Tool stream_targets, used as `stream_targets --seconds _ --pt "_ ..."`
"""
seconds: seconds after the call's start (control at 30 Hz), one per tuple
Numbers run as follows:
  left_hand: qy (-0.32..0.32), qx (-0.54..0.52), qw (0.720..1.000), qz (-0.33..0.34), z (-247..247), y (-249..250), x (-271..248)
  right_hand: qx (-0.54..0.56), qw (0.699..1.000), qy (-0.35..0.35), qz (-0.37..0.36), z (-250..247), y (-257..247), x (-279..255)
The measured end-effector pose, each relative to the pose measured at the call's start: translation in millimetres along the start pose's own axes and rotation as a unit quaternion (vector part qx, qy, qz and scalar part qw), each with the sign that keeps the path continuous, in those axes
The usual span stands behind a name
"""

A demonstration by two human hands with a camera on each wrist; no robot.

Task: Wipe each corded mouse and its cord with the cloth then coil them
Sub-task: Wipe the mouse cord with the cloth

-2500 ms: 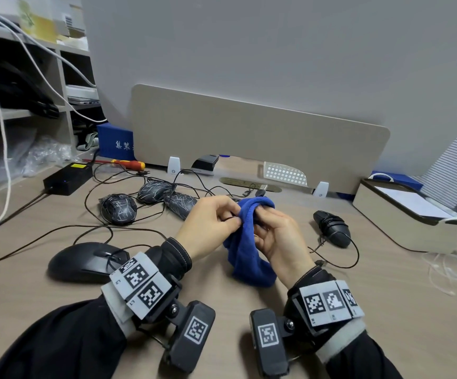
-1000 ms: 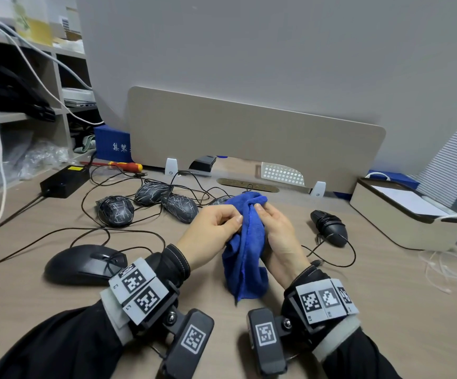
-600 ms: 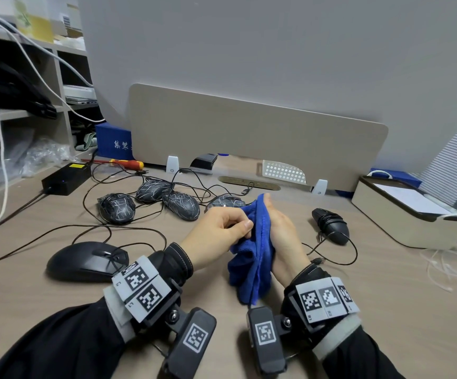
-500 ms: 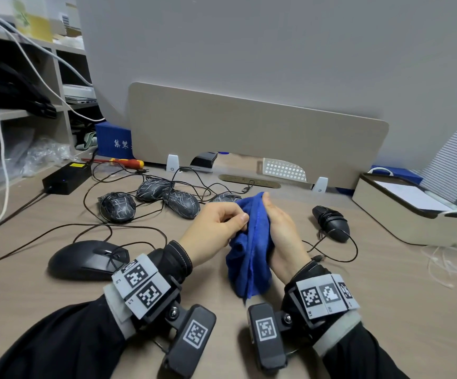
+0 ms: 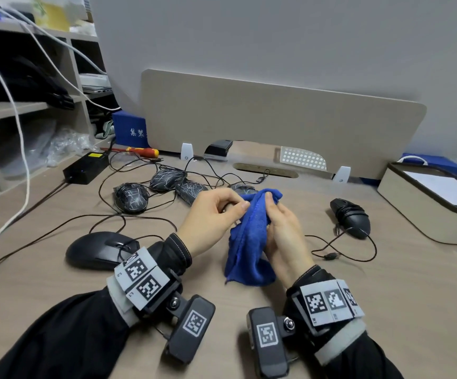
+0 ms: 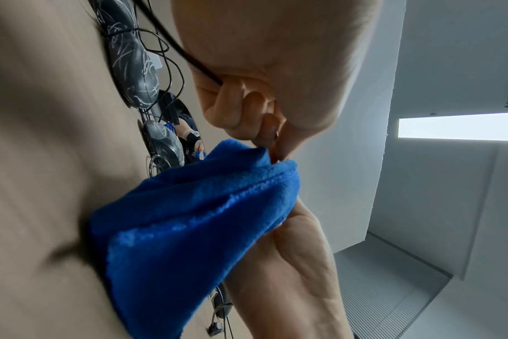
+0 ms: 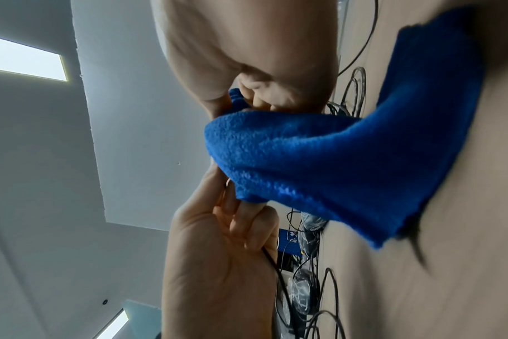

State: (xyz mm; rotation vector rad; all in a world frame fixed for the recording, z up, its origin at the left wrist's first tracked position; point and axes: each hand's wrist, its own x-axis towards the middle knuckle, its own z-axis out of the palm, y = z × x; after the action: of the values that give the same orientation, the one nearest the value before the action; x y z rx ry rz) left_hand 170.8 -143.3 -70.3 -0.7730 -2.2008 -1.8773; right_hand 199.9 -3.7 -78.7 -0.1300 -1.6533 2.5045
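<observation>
The light wooden tabletop [image 5: 386,296] stands before a beige divider panel [image 5: 276,113] and a grey wall, with shelves at the left. The left hand [image 5: 211,217] pinches a thin black cord [image 6: 171,36]; the right hand [image 5: 282,228] grips the blue fleece cloth [image 5: 249,242], which now hangs lower than 0.5 s ago. A blue box [image 5: 129,129] carries white Chinese characters, too small to read.

**Even indoor light, soft wrist views**

Head view is evenly lit and sharp, its edges bowed by the wide lens. Both wrist views show bright ceiling panels [image 6: 458,125] glaring white; the desk [image 6: 29,160] and cloth [image 7: 348,165] edges smear with blur.
</observation>
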Motion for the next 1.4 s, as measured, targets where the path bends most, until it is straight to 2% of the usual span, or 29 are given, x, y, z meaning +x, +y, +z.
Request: stream_targets --seconds 0.17,0.33,0.6,0.67,0.77,0.87,1.0,1.13,1.2,1.27,1.3,1.33,1.4 --pt "-0.003 -0.008 1.000 0.006 0 -9 2 0.022 1.000 0.013 0.003 -1 11 3" --pt "0.003 -0.024 1.000 -0.018 1 -14 6 0.056 0.998 0.023 0.003 -1 20 5" --pt "0.011 0.009 0.999 -0.043 -5 -15 10 0.009 0.999 0.046 -0.007 -2 25 9" --pt "0.030 0.020 0.999 -0.031 -4 -15 10 -0.003 0.998 0.058 0.002 -2 24 8" --pt "0.095 0.018 0.995 -0.006 -11 -15 12 -0.007 0.996 0.083 0.029 -1 20 2" --pt "0.155 -0.006 0.988 -0.017 -27 -15 17 0.010 0.992 0.121 0.026 -10 13 5" --pt "0.105 -0.061 0.991 -0.060 -33 -15 16 -0.023 0.989 0.145 0.029 -30 -5 13" --pt "0.073 -0.065 0.992 -0.078 -26 -16 15 -0.185 0.970 0.153 0.036 -39 -2 22" --pt "0.061 -0.056 0.993 -0.078 -24 -15 14 -0.247 0.947 0.207 -0.013 -43 -5 22" --pt "0.045 -0.050 0.995 -0.077 -21 -12 13 -0.265 0.927 0.243 -0.106 -43 -14 19" --pt "0.035 -0.048 0.995 -0.077 -19 -10 12 -0.257 0.930 0.212 -0.152 -39 -19 17" --pt "0.025 -0.044 0.996 -0.073 -17 -9 11 -0.249 0.940 0.150 -0.181 -32 -23 12" --pt "0.007 -0.038 0.998 -0.055 -13 -7 10 -0.248 0.954 0.009 -0.166 -14 -21 4"
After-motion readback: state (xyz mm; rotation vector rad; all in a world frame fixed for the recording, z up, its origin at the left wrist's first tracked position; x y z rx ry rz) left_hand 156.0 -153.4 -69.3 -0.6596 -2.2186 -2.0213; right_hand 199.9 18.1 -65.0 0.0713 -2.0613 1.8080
